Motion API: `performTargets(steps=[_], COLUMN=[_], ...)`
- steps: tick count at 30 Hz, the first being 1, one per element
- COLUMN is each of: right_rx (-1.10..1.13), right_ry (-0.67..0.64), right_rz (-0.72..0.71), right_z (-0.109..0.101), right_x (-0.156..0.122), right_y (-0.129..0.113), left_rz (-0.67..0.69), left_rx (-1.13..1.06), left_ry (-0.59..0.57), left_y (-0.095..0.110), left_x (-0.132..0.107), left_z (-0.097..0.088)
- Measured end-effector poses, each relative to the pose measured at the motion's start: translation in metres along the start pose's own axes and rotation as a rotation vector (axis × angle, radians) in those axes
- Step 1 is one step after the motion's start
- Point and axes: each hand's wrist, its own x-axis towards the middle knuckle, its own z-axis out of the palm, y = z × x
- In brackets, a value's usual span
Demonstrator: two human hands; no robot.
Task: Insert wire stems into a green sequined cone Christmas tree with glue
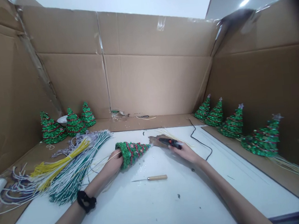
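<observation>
My left hand [115, 161] holds a small green tinsel Christmas tree [132, 153] on its side, with the fingers hidden inside its wide base. Red garland winds around the tree, and its tip points right. Thin pale wires trail out near the base. In my right hand [184, 151] is a black tool with orange-red parts, which looks like a glue gun [169, 141]. It is over a brown stained piece [154, 140], close to the tree's tip. An awl [157, 177] with a wooden handle lies on the white board, nearer to me than the tree.
Bundles of yellow [61, 162] and green-and-white wires [74, 179] lie at left. Several finished trees stand at the left [52, 128] and right [264, 138]. A black cord [201, 140] crosses the white board [138, 211]. Cardboard walls [159, 79] surround the work surface.
</observation>
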Motion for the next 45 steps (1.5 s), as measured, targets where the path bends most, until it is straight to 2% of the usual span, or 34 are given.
performTargets(steps=[3, 9, 12, 16, 23, 28, 32, 34, 38, 40, 45], right_rx=[0.238, 0.613, 0.753, 0.874, 0.928, 0.84, 0.554, 0.361, 0.081, 0.032, 0.015], right_ry=[0.055, 0.026, -0.01, -0.053, -0.106, -0.067, 0.041, 0.079, 0.102, 0.098, 0.094], right_rz=[0.149, 0.129, 0.12, 0.151, 0.193, 0.206, 0.142, 0.056, -0.216, -0.263, -0.237], right_z=[0.0, 0.001, 0.003, 0.007, 0.008, 0.01, 0.026, 0.036, 0.051, 0.056, 0.063], right_x=[-0.003, -0.008, -0.01, -0.012, -0.011, -0.004, -0.004, -0.006, -0.013, -0.015, -0.015], right_y=[-0.007, -0.027, -0.031, -0.032, -0.048, -0.067, -0.074, -0.077, -0.083, -0.083, -0.075], left_rz=[-0.007, -0.111, -0.229, -0.384, -0.34, -0.356, -0.355, -0.37, -0.396, -0.399, -0.46], left_rx=[0.005, -0.059, -0.135, -0.239, -0.462, -0.448, -0.465, -0.462, -0.467, -0.475, -0.468], left_ry=[-0.041, -0.066, -0.033, 0.043, 0.03, 0.038, 0.034, 0.053, 0.104, 0.123, 0.18], left_y=[0.003, 0.009, 0.009, 0.017, 0.035, 0.025, 0.011, 0.008, 0.011, 0.013, 0.014], left_x=[0.0, -0.002, -0.003, -0.005, -0.009, -0.005, 0.001, 0.001, 0.0, -0.001, 0.002], left_z=[-0.001, 0.004, 0.013, 0.021, 0.012, 0.003, 0.003, 0.004, 0.011, 0.014, 0.019])
